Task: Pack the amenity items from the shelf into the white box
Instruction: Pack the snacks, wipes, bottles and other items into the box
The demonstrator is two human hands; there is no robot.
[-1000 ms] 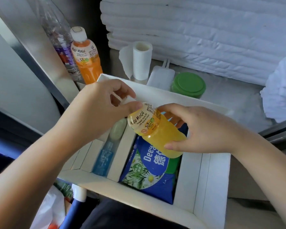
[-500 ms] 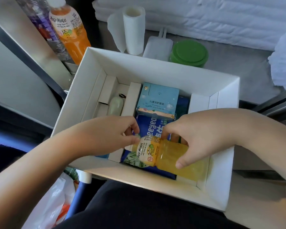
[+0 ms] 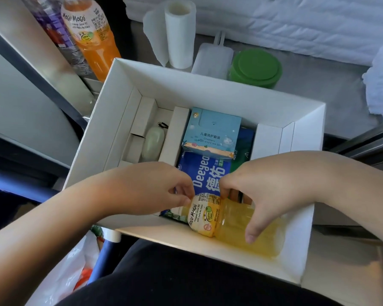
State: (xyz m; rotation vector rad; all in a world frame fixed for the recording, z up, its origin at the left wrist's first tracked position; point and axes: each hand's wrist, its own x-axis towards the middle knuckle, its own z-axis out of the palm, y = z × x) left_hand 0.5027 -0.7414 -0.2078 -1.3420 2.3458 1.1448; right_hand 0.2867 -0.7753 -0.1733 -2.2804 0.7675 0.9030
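Note:
The white box (image 3: 219,89) stands open below me. A yellow Mogu Mogu bottle (image 3: 230,224) lies on its side along the box's near wall. My right hand (image 3: 272,191) grips the bottle's body from above, and my left hand (image 3: 150,191) pinches its cap end. Further back in the box lie a blue Deeyeo wipes pack (image 3: 203,173), a light blue children's wash and care set carton (image 3: 212,133) and a pale green oval item (image 3: 153,142) in the narrow left compartment.
On the shelf behind the box stand an orange Mogu Mogu bottle (image 3: 91,36), a clear water bottle (image 3: 53,29), a paper roll (image 3: 179,34), a white flat pouch (image 3: 212,58) and a green-lidded jar (image 3: 255,67). Folded white towels (image 3: 274,23) are stacked at the back. A plastic bag (image 3: 75,272) hangs lower left.
Both hands have lowered the yellow bottle from above the box down into it, onto its side by the near wall. The view has dropped toward the box.

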